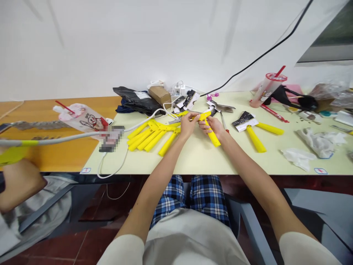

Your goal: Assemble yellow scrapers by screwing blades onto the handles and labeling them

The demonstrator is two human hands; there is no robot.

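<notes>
Both of my hands meet above the middle of the pale table, around one yellow-handled tool. My left hand pinches the tool's upper end. Fingers of my right hand wrap round its handle, which points down and to the right. Left of my hands lies a pile of several yellow handles, fanned out. To the right, two more yellow handles lie with black-and-white cards at their upper ends. A screwdriver lies just behind my right hand.
Black plastic bag, small cardboard box and more cards sit at the back. Cups stand left and right. A white cable crosses the left side; crumpled plastic lies right. Another person's arm shows far left.
</notes>
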